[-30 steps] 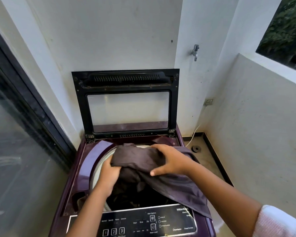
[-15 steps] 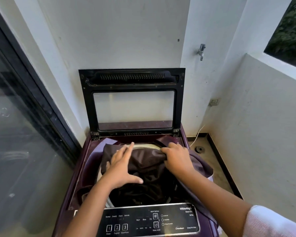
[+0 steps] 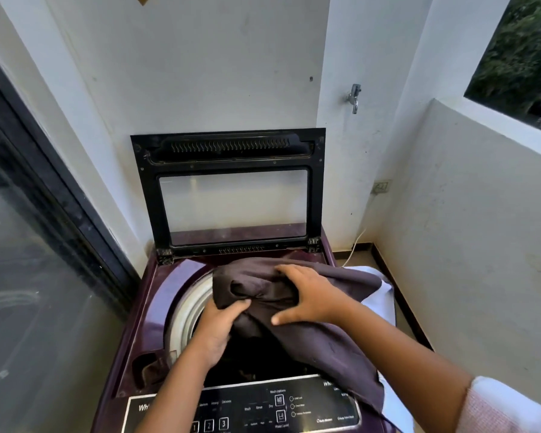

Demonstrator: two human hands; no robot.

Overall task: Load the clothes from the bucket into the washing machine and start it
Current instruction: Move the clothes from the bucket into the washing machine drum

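A top-loading washing machine (image 3: 144,310) with a maroon body stands in a corner against a white wall, its black-framed glass lid (image 3: 228,192) raised upright at the back. A dark brown garment (image 3: 297,332) lies bunched over the drum opening (image 3: 188,310); part of it hangs down into the dark drum, and a long fold trails across the machine's right edge and onto the right end of the control panel (image 3: 247,407). The left hand (image 3: 214,329) reaches in from below at the near-left of the opening, its fingers (image 3: 235,307) closed on a lower fold of the garment. The right hand (image 3: 306,295) lies on top of the bunched cloth, its fingers spread apart and pressing down, thumb toward the person; whether it actually grips the cloth cannot be told. More dark fabric shows deep inside the drum, too dim to make out. A pale cloth (image 3: 378,295) shows just beyond the machine's right side, partly under the trailing fold. A metal tap (image 3: 354,96) is fixed to the wall above and to the right, and a dark-framed glass door (image 3: 28,276) runs along the left.
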